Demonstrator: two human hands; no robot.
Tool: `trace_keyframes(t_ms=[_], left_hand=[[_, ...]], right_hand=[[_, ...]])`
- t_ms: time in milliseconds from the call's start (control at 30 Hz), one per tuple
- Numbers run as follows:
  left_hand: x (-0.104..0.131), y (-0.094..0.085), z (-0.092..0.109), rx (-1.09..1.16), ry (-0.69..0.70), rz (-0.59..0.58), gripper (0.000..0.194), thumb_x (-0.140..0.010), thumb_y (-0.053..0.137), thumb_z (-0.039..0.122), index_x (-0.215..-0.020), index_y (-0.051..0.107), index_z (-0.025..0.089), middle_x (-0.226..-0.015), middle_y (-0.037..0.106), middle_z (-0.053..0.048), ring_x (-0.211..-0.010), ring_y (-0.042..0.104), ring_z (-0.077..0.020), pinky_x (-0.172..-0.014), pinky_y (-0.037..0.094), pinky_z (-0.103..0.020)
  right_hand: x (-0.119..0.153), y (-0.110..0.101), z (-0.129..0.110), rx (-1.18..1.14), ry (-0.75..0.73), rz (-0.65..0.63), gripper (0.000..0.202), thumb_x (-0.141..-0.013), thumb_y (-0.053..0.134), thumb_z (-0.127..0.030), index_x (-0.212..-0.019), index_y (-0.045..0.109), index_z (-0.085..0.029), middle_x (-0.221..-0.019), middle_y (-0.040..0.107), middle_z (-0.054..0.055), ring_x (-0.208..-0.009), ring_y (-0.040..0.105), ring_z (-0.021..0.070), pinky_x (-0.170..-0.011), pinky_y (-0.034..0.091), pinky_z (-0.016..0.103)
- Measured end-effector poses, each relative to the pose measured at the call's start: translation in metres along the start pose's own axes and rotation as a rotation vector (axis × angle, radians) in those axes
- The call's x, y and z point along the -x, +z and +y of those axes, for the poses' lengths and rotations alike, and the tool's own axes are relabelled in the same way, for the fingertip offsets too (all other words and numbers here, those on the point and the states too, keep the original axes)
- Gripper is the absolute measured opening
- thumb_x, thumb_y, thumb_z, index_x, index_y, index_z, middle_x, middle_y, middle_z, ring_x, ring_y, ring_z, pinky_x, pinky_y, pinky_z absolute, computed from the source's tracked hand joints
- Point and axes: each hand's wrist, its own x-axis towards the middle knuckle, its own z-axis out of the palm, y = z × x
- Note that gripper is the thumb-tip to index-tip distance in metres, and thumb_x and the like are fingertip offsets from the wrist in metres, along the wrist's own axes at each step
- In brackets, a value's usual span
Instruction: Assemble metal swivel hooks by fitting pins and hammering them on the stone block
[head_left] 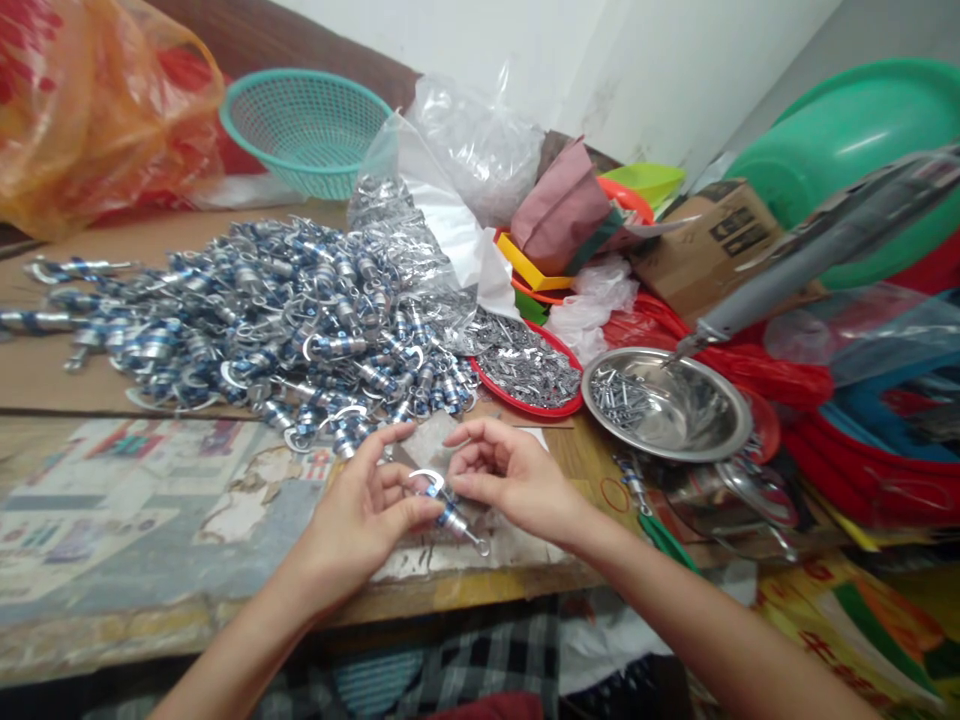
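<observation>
Near the table's front edge, my left hand (375, 505) pinches a small blue and silver metal part (453, 518) that has a curved white hook at its top and a ring at its lower end. My right hand (504, 470) is close beside it, fingers curled, its fingertips at the part's upper right side; what lies between them is too small to make out. Behind both hands spreads a large heap of similar blue and silver parts (247, 310).
Right of the heap, a red plate (525, 405) bears small metal pieces. Beside it a steel bowl (667, 455) holds pins, with a grey tool (780, 285) reaching over it. Behind are a teal basket (307, 125), plastic bags, a cardboard box (712, 250) and a green basin (862, 170).
</observation>
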Motion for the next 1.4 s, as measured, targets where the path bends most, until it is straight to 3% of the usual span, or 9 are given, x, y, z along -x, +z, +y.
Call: trace_keyframes(t_ms=[200, 400, 600, 733, 800, 900, 1100, 1233, 1400], left_hand=[[0.000, -0.002, -0.003, 0.005, 0.001, -0.012, 0.072, -0.057, 0.072, 0.018, -0.118, 0.034, 0.019, -0.061, 0.060, 0.007, -0.062, 0.063, -0.0145, -0.062, 0.053, -0.028], [0.000, -0.002, -0.003, 0.008, -0.010, 0.000, 0.072, -0.057, 0.073, 0.018, -0.118, 0.034, 0.020, -0.063, 0.061, 0.006, -0.063, 0.064, -0.0157, -0.061, 0.053, -0.028], [0.001, 0.000, -0.001, -0.011, -0.037, 0.017, 0.071, -0.057, 0.074, 0.020, -0.117, 0.036, 0.020, -0.067, 0.061, 0.005, -0.065, 0.065, -0.0182, -0.063, 0.055, -0.034], [0.001, -0.001, -0.001, -0.027, -0.042, 0.027, 0.073, -0.056, 0.075, 0.022, -0.118, 0.036, 0.020, -0.070, 0.062, 0.004, -0.066, 0.066, -0.0189, -0.063, 0.055, -0.033], [0.001, -0.001, -0.001, -0.041, -0.040, 0.027, 0.073, -0.057, 0.075, 0.023, -0.118, 0.036, 0.021, -0.070, 0.062, 0.004, -0.066, 0.066, -0.0186, -0.062, 0.055, -0.032], [0.001, -0.001, -0.001, -0.054, -0.037, 0.025, 0.074, -0.057, 0.075, 0.023, -0.119, 0.036, 0.020, -0.069, 0.061, 0.004, -0.064, 0.065, -0.0171, -0.060, 0.055, -0.030], [0.001, -0.002, 0.000, -0.037, -0.018, 0.015, 0.075, -0.058, 0.076, 0.023, -0.120, 0.034, 0.020, -0.065, 0.060, 0.006, -0.060, 0.063, -0.0146, -0.058, 0.055, -0.028], [0.001, -0.002, -0.001, -0.036, -0.004, 0.021, 0.078, -0.057, 0.077, 0.023, -0.121, 0.033, 0.019, -0.064, 0.061, 0.005, -0.057, 0.062, -0.0134, -0.056, 0.054, -0.026], [0.002, -0.001, 0.000, -0.025, -0.005, 0.038, 0.079, -0.056, 0.078, 0.023, -0.121, 0.034, 0.019, -0.063, 0.062, 0.006, -0.056, 0.062, -0.0129, -0.055, 0.054, -0.026]], right_hand=[[-0.005, 0.006, 0.001, 0.042, 0.019, -0.010, 0.036, -0.063, 0.063, -0.007, -0.097, 0.061, -0.017, -0.067, 0.064, -0.003, -0.061, 0.058, 0.0098, -0.056, 0.044, 0.021], [-0.005, 0.015, 0.011, 0.288, -0.257, 0.173, 0.025, -0.066, 0.068, -0.015, -0.091, 0.070, -0.021, -0.085, 0.066, 0.002, -0.056, 0.051, 0.0082, -0.052, 0.043, 0.022], [0.017, -0.038, 0.025, 0.678, -0.269, 0.432, 0.026, -0.079, 0.060, -0.027, -0.105, 0.062, -0.021, -0.100, 0.061, 0.006, -0.085, 0.058, 0.0174, -0.071, 0.047, 0.030], [0.033, -0.069, 0.046, 1.037, -0.024, 0.211, 0.027, -0.081, 0.057, -0.030, -0.106, 0.060, -0.019, -0.096, 0.062, 0.007, -0.089, 0.059, 0.0227, -0.078, 0.045, 0.036], [0.039, -0.069, 0.047, 1.042, -0.005, 0.232, 0.022, -0.084, 0.053, -0.028, -0.102, 0.059, -0.018, -0.092, 0.062, 0.007, -0.085, 0.060, 0.0216, -0.075, 0.046, 0.035], [0.051, -0.058, 0.030, 0.961, -0.119, 0.328, 0.020, -0.083, 0.055, -0.025, -0.102, 0.057, -0.018, -0.095, 0.062, 0.006, -0.085, 0.060, 0.0202, -0.073, 0.048, 0.032], [0.083, -0.034, -0.005, 0.912, -0.478, 0.266, 0.047, -0.086, 0.047, -0.011, -0.130, 0.045, -0.028, -0.111, 0.061, 0.006, -0.098, 0.060, 0.0184, -0.081, 0.049, 0.029], [0.090, -0.026, 0.001, 1.063, -0.430, 0.111, 0.056, -0.085, 0.040, -0.004, -0.136, 0.039, -0.027, -0.098, 0.064, 0.007, -0.081, 0.063, 0.0183, -0.066, 0.052, 0.029], [0.092, -0.023, 0.011, 1.021, -0.458, 0.162, 0.054, -0.085, 0.040, -0.004, -0.134, 0.042, -0.025, -0.099, 0.065, 0.007, -0.086, 0.062, 0.0177, -0.072, 0.052, 0.029]])
